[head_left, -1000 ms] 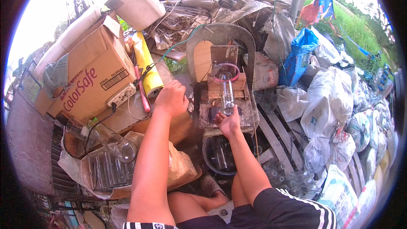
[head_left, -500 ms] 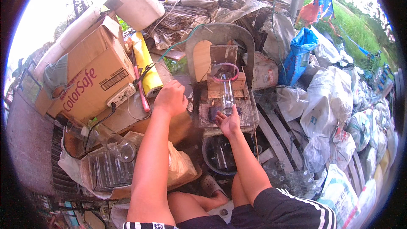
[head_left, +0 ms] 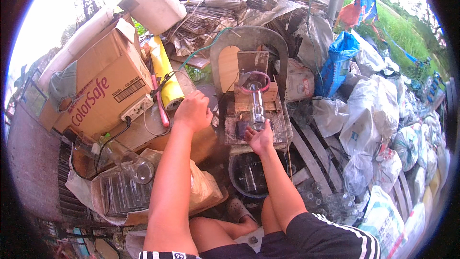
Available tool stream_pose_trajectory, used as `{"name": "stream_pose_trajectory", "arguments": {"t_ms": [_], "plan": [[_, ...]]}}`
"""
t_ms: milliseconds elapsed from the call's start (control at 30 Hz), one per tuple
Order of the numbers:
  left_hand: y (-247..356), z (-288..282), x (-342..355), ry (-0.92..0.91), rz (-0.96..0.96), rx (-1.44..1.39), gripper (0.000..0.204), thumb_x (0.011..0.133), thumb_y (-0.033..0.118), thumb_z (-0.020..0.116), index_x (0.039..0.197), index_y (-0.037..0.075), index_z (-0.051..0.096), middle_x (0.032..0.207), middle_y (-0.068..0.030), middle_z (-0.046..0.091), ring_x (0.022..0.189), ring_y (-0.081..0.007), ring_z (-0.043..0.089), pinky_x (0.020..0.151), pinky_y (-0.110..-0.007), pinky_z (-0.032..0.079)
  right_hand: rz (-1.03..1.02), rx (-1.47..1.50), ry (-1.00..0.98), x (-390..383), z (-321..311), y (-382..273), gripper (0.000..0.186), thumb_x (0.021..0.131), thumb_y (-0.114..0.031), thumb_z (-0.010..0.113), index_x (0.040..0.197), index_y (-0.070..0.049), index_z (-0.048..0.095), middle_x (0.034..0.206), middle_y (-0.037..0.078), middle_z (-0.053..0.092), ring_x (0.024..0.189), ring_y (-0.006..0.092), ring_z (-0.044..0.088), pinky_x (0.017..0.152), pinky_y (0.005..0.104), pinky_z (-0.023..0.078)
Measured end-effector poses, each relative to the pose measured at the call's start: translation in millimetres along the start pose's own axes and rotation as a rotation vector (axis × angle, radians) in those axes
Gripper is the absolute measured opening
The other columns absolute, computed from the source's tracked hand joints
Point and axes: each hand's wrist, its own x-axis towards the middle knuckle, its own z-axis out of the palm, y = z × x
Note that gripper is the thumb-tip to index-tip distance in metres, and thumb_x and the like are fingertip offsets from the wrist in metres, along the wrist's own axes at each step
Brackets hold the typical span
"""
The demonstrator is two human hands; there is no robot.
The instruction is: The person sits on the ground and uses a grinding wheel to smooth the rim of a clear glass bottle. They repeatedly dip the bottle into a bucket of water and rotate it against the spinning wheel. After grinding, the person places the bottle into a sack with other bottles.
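My left hand (head_left: 194,111) has its fingers curled closed beside a yellow roll (head_left: 165,74); what they hold, if anything, is hidden. My right hand (head_left: 258,136) holds the base of a clear glass bottle (head_left: 257,109), thumb beside it and fingertips spread below. The bottle points away from me, its far end within a pink ring (head_left: 267,86) on a wooden rig (head_left: 247,57). That rig rests on a worn plastic chair (head_left: 225,36), and a dark round basin (head_left: 237,182) is below.
At left are a cardboard box (head_left: 96,67), a power strip (head_left: 137,106), cords, a pink-handled tool (head_left: 164,115) and a paper sack (head_left: 211,187) with glassware (head_left: 122,192). Bulging plastic bags (head_left: 364,110), a blue sack (head_left: 335,62) and slatted boards (head_left: 316,163) fill the right.
The fingers of my right hand have shifted slightly at the bottle's base. My left hand and the surroundings look unchanged.
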Motion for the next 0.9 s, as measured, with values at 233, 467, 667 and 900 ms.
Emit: {"name": "stream_pose_trajectory", "arguments": {"t_ms": [233,467,667,900], "plan": [[-1,1,0,0.009,0.011,0.006,0.016,0.08,0.015,0.068,0.079,0.0,0.065,0.094,-0.0213,0.068,0.103,-0.0374,0.066,0.098,-0.045,0.054,-0.452,-0.705,0.277,27,0,18,0.089,0.1,-0.064,0.063,0.155,-0.008,0.02,0.132,0.024,0.052,0.103,0.0318,0.064,0.069,0.0427,0.062],[-1,1,-1,-0.013,-0.001,0.009,0.016,0.08,0.016,0.068,0.08,0.0,0.065,0.094,-0.0218,0.067,0.104,-0.038,0.066,0.098,-0.046,0.054,0.032,-0.061,-0.026,11,-8,-3,0.088,0.1,-0.071,0.056,0.158,-0.015,0.021,0.123,0.02,0.055,0.091,0.0321,0.064,0.076,0.0464,0.059],[-2,2,0,0.002,0.009,0.005,0.016,0.08,0.015,0.068,0.079,0.0,0.065,0.093,-0.0215,0.067,0.103,-0.0383,0.066,0.098,-0.046,0.054,-0.477,-0.792,0.324,23,2,20,0.097,0.097,-0.063,0.068,0.156,-0.007,0.015,0.131,0.022,0.055,0.103,0.0308,0.067,0.059,0.0388,0.06],[-1,1,-1,0.008,0.005,-0.006,0.016,0.08,0.015,0.068,0.079,-0.001,0.065,0.093,-0.0214,0.067,0.103,-0.0379,0.066,0.097,-0.046,0.054,0.096,0.06,-0.142,10,-5,0,0.081,0.099,-0.074,0.054,0.144,-0.009,0.035,0.113,0.017,0.058,0.085,0.028,0.061,0.078,0.0468,0.054]]}}
